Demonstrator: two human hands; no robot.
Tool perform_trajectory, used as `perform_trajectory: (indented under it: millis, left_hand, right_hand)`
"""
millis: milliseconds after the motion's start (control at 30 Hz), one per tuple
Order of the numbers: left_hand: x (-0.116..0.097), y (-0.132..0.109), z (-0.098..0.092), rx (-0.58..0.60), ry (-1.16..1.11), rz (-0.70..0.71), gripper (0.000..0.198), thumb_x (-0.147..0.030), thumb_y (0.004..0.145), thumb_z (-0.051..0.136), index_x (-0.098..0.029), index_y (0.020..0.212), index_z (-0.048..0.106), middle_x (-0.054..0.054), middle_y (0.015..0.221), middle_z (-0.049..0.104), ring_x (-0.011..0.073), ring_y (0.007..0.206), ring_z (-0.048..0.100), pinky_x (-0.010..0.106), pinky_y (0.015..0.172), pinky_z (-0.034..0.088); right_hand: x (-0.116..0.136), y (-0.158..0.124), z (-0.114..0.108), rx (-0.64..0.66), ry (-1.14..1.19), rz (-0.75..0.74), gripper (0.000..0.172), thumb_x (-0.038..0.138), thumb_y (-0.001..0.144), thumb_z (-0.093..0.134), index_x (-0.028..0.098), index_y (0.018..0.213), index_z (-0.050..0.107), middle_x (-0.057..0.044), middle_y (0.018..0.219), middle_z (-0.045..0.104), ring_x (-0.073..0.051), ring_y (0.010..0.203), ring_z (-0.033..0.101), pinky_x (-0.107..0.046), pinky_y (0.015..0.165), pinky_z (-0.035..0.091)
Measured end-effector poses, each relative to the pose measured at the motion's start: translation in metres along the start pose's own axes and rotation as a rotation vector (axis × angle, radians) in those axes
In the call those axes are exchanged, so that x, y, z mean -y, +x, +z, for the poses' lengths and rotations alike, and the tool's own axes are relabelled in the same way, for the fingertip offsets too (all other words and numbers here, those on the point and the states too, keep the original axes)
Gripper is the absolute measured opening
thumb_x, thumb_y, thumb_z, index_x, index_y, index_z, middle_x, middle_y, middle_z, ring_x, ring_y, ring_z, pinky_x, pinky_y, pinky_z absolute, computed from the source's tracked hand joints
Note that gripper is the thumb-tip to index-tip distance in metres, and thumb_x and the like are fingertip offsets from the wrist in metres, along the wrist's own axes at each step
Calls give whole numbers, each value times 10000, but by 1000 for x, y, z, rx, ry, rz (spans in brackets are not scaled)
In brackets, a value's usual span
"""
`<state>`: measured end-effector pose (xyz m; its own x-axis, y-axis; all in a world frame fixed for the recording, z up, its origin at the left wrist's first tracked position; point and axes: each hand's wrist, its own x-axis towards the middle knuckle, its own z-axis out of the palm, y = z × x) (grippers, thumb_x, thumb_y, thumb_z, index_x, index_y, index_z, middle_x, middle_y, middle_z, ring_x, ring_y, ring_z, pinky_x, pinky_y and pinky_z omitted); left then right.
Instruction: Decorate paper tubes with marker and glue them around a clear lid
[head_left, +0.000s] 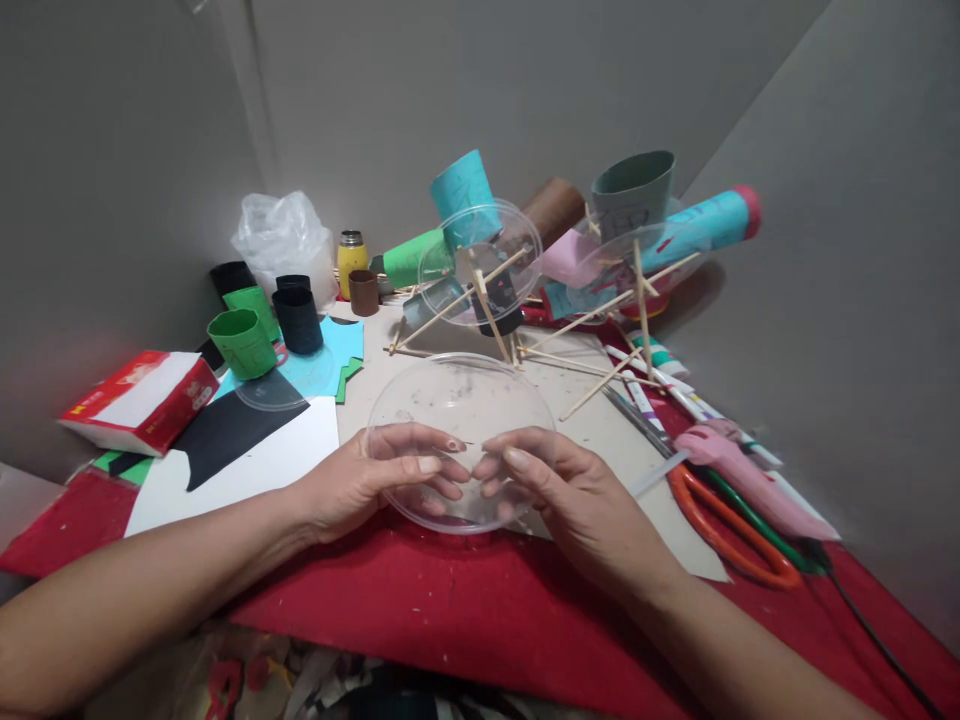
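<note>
Red cloth (pixel 450 590) is seen nearest, in front of the clear lid (pixel 459 395). The lid is held at its two sides by the left hand (pixel 412 465) and the right hand (pixel 544 470), both half curled (the fingers are seen through the plastic). To the lid's right, a pink glue gun (pixel 757 490) is laid near orange-handled scissors (pixel 780 574); to its left, a red box (pixel 142 400) is set. Beyond it, a wooden stick frame (pixel 487 310) and a blue cup (pixel 466 200) are placed; farther left, a plastic bag (pixel 281 240).
</note>
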<state>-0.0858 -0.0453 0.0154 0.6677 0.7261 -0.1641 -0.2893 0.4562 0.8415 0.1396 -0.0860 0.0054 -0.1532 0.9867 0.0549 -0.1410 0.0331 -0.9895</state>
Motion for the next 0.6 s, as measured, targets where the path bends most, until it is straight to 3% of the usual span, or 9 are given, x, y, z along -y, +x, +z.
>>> perform_trajectory:
  millis: [467,600]
  left_hand:
    - [-1,3,0,-36,25,-3,282,-314,726,923,-157,899,765,53,890,785,159,801,745,247,699,608]
    - [-1,3,-1,-58,23,14,300,-325,733,916,-161,921,750,47,902,780,158,801,739,258,696,615]
  right_hand:
    - [0,-1,1,32,-8,39,327,520,859,778,223,995,771,-48,866,786,-128,715,698,-204,604,573]
    - [1,1,-1,-109,-79,3,412,513,838,791,220,1120,727,-62,930,795,-147,749,718,-236,627,582]
